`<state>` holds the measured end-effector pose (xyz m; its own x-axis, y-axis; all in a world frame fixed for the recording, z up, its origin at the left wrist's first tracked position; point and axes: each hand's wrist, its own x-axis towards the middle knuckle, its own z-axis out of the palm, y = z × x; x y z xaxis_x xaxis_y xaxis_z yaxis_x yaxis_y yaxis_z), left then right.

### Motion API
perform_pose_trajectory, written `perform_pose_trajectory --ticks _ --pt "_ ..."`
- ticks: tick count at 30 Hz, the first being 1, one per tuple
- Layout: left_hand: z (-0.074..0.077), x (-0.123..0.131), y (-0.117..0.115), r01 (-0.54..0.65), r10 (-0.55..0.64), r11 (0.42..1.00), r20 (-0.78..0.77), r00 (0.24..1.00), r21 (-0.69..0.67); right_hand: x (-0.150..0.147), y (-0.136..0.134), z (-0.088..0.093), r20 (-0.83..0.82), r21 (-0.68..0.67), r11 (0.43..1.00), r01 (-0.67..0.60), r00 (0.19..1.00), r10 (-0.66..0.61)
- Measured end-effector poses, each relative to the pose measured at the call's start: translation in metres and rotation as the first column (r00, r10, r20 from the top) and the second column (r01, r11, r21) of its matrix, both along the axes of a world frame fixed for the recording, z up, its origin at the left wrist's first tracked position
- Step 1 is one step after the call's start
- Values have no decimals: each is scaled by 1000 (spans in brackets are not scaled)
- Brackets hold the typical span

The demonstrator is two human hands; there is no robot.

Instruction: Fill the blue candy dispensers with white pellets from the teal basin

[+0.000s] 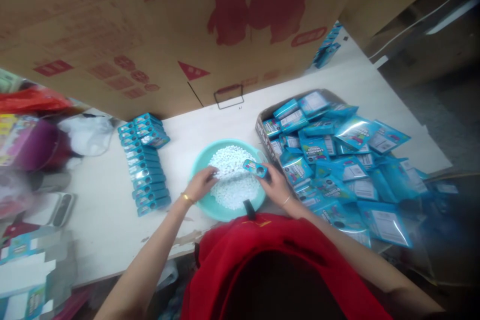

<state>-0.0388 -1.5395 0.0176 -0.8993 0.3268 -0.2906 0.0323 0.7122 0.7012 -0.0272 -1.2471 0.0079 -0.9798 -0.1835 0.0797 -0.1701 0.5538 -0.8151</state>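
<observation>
A round turquoise basin (pixel 200 205) sits in front of me, holding a heap of small white pellets (pixel 232 190). My left hand (pixel 202 183) reaches over its left rim, fingertips drawn together at the pellets; whatever they pinch is too small to make out. In my right hand (pixel 275 185), over the basin's right side, is a small blue box (pixel 255 168) with a dark round spot at its near end. The fingers are closed around that end, and the box is held tilted above the pellets.
Stacked small blue boxes (pixel 150 172) stand in rows to the left. On the right, an open carton (pixel 268 147) overflows with blue printed packets (pixel 352 167). A large cardboard box (pixel 165 35) walls off the back. Opened packaging (pixel 26 280) lies at lower left.
</observation>
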Motion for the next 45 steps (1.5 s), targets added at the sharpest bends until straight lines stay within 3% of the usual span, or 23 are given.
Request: perform_pose_trajectory --ticks 4,8,11,13,15,18,20,23,26,29,31,33,34,36,38,40,42,44,45 --pt "58 -1 -4 103 -106 990 -32 994 -96 -4 -16 -11 -72 50 994 -100 992 103" --pt "100 -5 24 262 -282 907 -12 959 -329 -5 -30 -15 -120 74 975 -210 969 218" --pt "126 -5 55 331 -378 751 39 925 -571 -3 -35 -15 -138 74 968 -238 959 246" --pt "141 -4 73 347 -422 668 48 905 -658 -2 -36 -15 -140 66 968 -241 958 248" --pt "154 -2 82 356 -458 639 34 888 -682 -1 -37 -17 -142 53 970 -237 960 242" --pt "164 -2 76 336 -477 669 -37 878 -663 -1 -36 -19 -158 37 973 -229 960 232" --pt "157 -3 61 310 -453 751 -113 884 -582 -1 -36 -18 -161 26 973 -229 960 230" --pt "124 -10 41 296 -398 876 -224 890 -381 2 -40 -12 -157 5 968 -251 956 248" --pt "85 -15 37 332 -397 904 -241 886 -269 4 -47 -2 -150 1 964 -265 953 263" --pt "69 -18 40 366 -404 907 -190 895 -206 -11 -40 12 -159 22 951 -309 938 309" --pt "73 -22 36 324 -358 929 -210 910 -180 -36 -15 28 -204 139 951 -278 931 302" --pt "84 -29 24 218 -262 959 -275 925 -182 -73 26 46 -292 334 941 -61 942 165" --pt "88 -34 15 147 -204 969 -309 929 -198 -94 51 54 -343 418 905 77 936 79" --pt "90 -47 -11 -20 -81 965 -370 925 -261 -141 99 61 -356 416 901 125 934 35" --pt "80 -61 -44 -179 21 918 -407 913 -354 -183 137 54 -319 444 888 121 947 30" --pt "58 -73 -80 -287 92 838 -399 912 -464 -214 160 37 -135 739 672 48 988 78" --pt "31 -82 -115 -326 142 753 -343 929 -572 -230 171 18 -7 882 468 -58 991 135" --pt "5 -87 -145 -320 194 682 -259 946 -657 -238 178 2 65 937 328 -121 982 176" --pt "-7 -89 -158 -312 221 657 -220 950 -686 -240 181 -4 81 948 286 -136 977 198"
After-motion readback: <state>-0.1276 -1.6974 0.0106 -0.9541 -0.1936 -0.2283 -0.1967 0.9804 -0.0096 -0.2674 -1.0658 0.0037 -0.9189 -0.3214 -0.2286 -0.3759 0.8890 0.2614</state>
